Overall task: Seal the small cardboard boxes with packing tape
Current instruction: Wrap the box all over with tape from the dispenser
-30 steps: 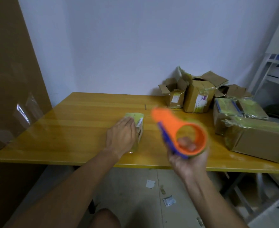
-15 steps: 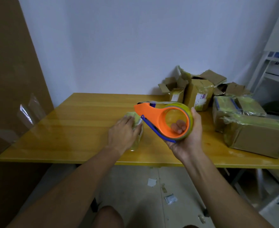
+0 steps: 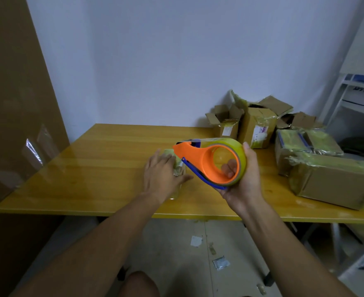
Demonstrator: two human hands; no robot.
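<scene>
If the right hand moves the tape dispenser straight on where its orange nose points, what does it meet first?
Probably the small box under the left hand. The tape dispenser in the right hand points left toward it, but depth is unclear; it may pass above.

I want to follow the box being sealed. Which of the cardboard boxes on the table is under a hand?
The small box near the table's front edge, under the flat left hand. The other boxes are piled far right, untouched.
</scene>
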